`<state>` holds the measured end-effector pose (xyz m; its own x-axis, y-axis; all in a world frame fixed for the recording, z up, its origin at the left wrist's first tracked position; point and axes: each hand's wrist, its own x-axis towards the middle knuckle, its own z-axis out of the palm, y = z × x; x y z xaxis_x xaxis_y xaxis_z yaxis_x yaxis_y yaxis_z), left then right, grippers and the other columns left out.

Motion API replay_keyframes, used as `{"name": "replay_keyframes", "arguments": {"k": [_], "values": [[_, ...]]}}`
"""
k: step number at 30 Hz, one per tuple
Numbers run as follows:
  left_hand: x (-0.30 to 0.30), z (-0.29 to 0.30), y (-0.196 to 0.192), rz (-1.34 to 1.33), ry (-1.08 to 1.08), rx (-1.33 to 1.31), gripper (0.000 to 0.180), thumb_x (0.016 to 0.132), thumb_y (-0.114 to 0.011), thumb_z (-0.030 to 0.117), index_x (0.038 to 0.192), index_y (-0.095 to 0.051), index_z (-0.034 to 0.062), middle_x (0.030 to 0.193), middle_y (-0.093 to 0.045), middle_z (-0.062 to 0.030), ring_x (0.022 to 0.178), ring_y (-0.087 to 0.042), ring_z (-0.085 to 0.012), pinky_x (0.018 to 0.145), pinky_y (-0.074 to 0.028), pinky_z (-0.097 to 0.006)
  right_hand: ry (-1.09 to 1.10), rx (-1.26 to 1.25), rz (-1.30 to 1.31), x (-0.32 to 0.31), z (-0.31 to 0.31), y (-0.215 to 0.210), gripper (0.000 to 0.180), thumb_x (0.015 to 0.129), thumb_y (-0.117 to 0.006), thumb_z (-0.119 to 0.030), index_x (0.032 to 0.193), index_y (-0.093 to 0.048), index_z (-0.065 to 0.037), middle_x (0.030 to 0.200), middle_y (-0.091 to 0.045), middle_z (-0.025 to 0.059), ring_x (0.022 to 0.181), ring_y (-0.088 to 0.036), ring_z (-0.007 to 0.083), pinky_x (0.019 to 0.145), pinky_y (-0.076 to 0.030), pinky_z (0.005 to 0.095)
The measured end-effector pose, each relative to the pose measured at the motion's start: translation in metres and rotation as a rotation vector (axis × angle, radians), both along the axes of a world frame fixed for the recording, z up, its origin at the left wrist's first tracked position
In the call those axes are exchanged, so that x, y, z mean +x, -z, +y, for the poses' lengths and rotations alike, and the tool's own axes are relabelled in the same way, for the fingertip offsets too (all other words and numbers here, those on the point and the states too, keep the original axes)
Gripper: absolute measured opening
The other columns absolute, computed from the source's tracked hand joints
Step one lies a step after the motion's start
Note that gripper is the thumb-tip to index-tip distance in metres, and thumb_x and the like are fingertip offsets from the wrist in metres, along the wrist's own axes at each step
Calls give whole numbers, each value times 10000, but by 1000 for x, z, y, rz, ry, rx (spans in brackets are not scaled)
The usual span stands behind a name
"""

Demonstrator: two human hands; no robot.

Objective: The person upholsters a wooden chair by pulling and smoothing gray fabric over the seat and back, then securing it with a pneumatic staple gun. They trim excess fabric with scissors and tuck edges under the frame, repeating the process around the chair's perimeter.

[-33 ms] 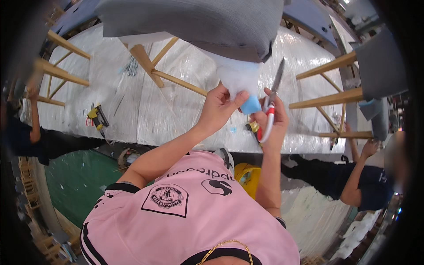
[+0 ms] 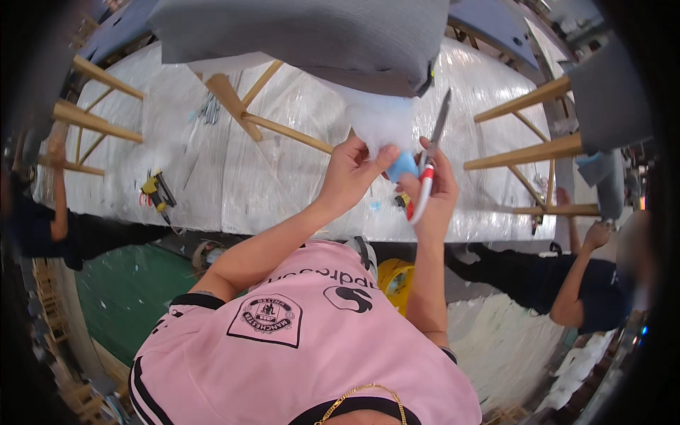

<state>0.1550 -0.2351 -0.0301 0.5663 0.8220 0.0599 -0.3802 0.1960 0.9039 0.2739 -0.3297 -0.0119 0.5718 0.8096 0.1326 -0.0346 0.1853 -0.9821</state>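
Note:
My left hand (image 2: pixel 354 170) is closed on white wadding (image 2: pixel 382 122) that hangs below the front edge of a grey upholstered chair (image 2: pixel 304 42). Its thumb presses near a small piece of blue foam (image 2: pixel 404 165). In my right hand (image 2: pixel 437 195) are scissors (image 2: pixel 440 122) with red and white handles. Their blades point up and away, to the right of the wadding, and look closed together. The fingertips of my right hand lie close beside the blue foam; whether they touch it I cannot tell. Wooden legs (image 2: pixel 237 106) carry the chair.
The chair rests on a table wrapped in clear film (image 2: pixel 283 191). A yellow-black staple gun (image 2: pixel 157 195) lies at left, near several metal bolts (image 2: pixel 210 110). Other wooden-legged chairs (image 2: pixel 542 152) stand at both sides. Co-workers (image 2: pixel 581 283) work at right and left. A yellow bucket (image 2: pixel 395 280) sits below the table edge.
My right hand and the scissors have shifted slightly left. My left hand keeps its hold on the wadding.

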Motion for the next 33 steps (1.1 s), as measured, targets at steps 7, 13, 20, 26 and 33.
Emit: {"name": "replay_keyframes", "arguments": {"k": [7, 13, 20, 26, 33], "values": [[-30, 7, 16, 194, 171, 222, 334, 907, -751, 122, 1199, -632, 10, 1087, -706, -98, 1008, -656, -205, 868, -531, -327, 182, -56, 82, 0, -28, 47, 523, 819, -781, 31, 1311, -606, 4, 1030, -648, 48, 805, -612, 91, 600, -535, 254], [-86, 78, -23, 292, -319, 1211, 438, 830, -757, 54, 1253, -646, 80, 1215, -683, -115, 1082, -645, -284, 928, -513, -374, 672, -243, 439, 49, -156, 200, 400, 919, -714, -76, 1298, -590, -51, 835, -600, 34, 574, -550, 99, 474, -463, 235], [-27, 166, -95, 334, -772, 1923, 512, 860, -710, 573, 1254, -666, 250, 1447, -533, -29, 1382, -398, -254, 1197, -68, -516, 1345, -401, 824, 74, -334, 340, 335, 951, -695, -328, 1144, -598, -73, 918, -643, 115, 574, -593, 197, 444, -457, 302], [32, 186, -155, 621, -656, 1930, 704, 851, -712, 478, 1460, -484, 207, 1483, -438, -85, 1394, -366, -284, 1180, -172, -554, 745, -273, 608, 56, -171, 245, 373, 998, -593, -259, 1341, -547, -119, 873, -634, 72, 549, -568, 141, 457, -483, 271], [78, 244, -193, 531, -443, 1885, 1003, 688, -864, 380, 1537, -365, 191, 1493, -357, -161, 1438, -264, -378, 1190, -123, -624, -54, -54, 10, 20, 64, 102, 494, 990, -626, -253, 1412, -441, -74, 1182, -538, 64, 1003, -542, 141, 911, -480, 308]]}}
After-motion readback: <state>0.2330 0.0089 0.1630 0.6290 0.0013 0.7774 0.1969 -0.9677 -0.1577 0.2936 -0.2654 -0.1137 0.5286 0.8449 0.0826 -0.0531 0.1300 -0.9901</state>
